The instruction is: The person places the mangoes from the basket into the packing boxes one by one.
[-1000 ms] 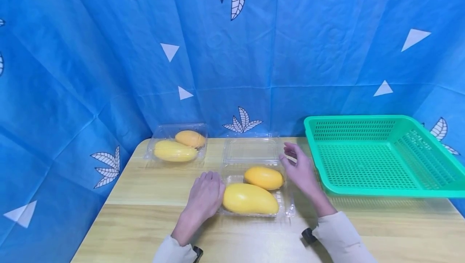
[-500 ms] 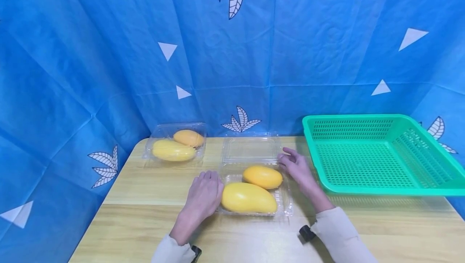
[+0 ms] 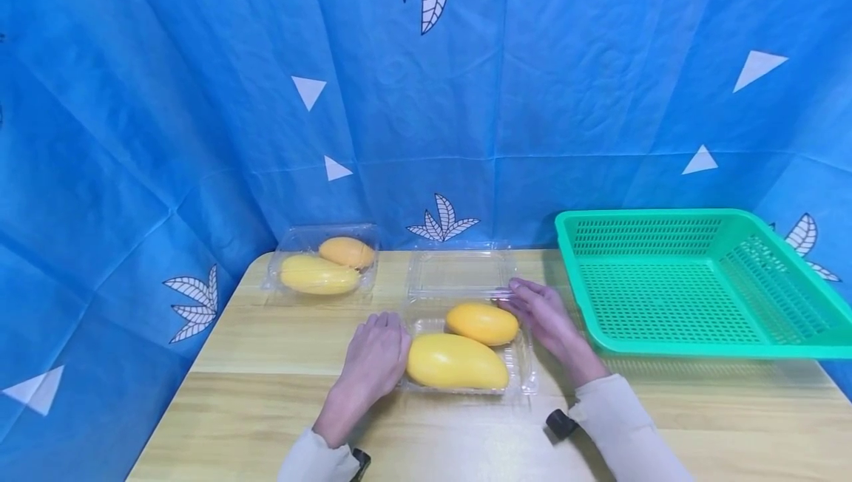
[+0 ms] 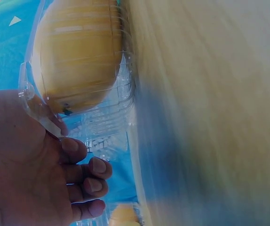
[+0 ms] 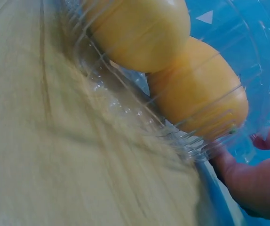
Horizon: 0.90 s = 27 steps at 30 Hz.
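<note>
A clear plastic clamshell container (image 3: 522, 382) lies open on the table with its lid (image 3: 459, 275) folded back. Inside sit a large yellow mango (image 3: 458, 362) in front and a smaller orange-yellow mango (image 3: 482, 324) behind. My left hand (image 3: 377, 355) grips the tray's left edge, fingers curled by the rim; in the left wrist view the thumb is partly behind clear plastic. At the far right corner, where lid meets tray, my right hand (image 3: 546, 319) takes the lid edge between thumb and fingers. Its fingertips are partly hidden behind the plastic and fruit in the right wrist view.
A second clamshell box (image 3: 369, 234) with two mangoes (image 3: 319, 275) stands at the table's back left. On the right is a green plastic basket (image 3: 586, 304), close to my right forearm. A blue patterned curtain (image 3: 433, 97) hangs right behind the wooden table (image 3: 266, 408).
My right hand has lowered slightly and come in to the left, its fingertips now at the lid's edge by the hinge. The left hand and mangoes stay in place.
</note>
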Available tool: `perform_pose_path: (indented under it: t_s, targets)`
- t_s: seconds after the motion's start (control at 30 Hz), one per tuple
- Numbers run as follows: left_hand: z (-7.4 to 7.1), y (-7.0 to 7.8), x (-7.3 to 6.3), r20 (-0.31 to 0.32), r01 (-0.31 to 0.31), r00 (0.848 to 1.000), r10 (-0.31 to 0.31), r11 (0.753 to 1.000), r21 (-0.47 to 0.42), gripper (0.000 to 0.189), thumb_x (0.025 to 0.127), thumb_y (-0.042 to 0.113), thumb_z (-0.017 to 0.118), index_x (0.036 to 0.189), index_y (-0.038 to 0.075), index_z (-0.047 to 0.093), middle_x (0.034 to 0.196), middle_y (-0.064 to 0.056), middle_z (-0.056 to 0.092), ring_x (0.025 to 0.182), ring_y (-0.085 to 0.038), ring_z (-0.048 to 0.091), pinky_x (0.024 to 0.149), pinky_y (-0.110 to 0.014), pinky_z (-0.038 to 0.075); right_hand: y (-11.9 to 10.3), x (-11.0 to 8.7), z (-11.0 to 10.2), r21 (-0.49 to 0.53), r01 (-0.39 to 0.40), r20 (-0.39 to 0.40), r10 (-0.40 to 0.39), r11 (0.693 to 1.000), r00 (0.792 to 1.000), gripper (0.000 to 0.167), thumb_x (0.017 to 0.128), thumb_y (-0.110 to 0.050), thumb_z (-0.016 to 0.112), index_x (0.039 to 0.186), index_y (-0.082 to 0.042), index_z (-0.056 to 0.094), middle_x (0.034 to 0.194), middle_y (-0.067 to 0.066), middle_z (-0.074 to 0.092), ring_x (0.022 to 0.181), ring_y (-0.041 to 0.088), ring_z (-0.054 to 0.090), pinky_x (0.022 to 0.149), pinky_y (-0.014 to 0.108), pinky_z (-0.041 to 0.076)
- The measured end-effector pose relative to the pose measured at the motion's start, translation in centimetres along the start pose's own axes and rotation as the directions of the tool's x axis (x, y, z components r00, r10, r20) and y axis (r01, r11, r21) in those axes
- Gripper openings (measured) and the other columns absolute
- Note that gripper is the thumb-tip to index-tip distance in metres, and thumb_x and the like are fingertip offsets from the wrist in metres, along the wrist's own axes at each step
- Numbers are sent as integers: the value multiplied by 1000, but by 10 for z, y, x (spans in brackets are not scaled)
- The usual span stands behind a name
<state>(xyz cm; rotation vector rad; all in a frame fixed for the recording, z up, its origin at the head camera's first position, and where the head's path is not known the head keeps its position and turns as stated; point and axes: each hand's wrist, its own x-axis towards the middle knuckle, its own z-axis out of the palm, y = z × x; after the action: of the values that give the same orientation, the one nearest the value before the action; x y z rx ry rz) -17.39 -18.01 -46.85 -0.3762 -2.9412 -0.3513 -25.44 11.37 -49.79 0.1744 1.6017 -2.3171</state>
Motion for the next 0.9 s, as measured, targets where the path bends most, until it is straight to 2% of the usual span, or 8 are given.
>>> perform_pose_path:
  t_s: [0.23, 0.47, 0.7, 0.8, 0.9]
  targets:
    - [-1, 1, 1, 5, 1, 1000, -1, 1000, -5, 27, 105, 17, 45, 80, 9, 47, 72, -3, 42, 69, -22, 41, 67, -37, 40, -4, -1, -1, 49, 6, 11, -6, 999, 1000, 56, 107, -6, 50, 153, 13, 24, 140, 30, 54, 119, 24, 65, 104, 31, 47]
    - [-3, 2, 0, 24, 13, 1000, -13, 1000, -17, 25, 105, 17, 45, 82, 8, 49, 74, -4, 43, 71, -22, 43, 68, -38, 41, -6, 1, -2, 95, 12, 31, -15, 995, 999, 58, 106, -2, 50, 156, 8, 23, 144, 30, 51, 122, 24, 63, 104, 30, 47]
    - [-2, 2, 0, 23, 22, 1000, -21, 999, -32, 25, 105, 16, 44, 82, 8, 48, 74, -4, 42, 71, -22, 43, 68, -38, 42, -10, 2, 0, 114, -2, -4, 2, 994, 1000, 61, 104, 2, 50, 158, 4, 22, 139, 22, 48, 113, 18, 63, 104, 29, 46]
    - [-1, 2, 0, 27, 29, 999, -28, 999, -37, 25, 106, 16, 44, 82, 8, 49, 74, -3, 43, 71, -22, 43, 69, -38, 42, -10, 2, 0, 102, 13, -5, -13, 995, 1000, 62, 104, 2, 50, 159, 3, 22, 142, 25, 48, 117, 20, 63, 104, 29, 47]
    - [0, 2, 0, 28, 31, 999, -30, 999, -44, 25, 106, 16, 44, 82, 8, 49, 74, -3, 43, 72, -23, 44, 70, -39, 43, -10, 2, 1, 90, 64, 18, -66, 994, 998, 60, 104, 1, 50, 158, 2, 25, 148, 29, 47, 127, 25, 60, 107, 32, 45]
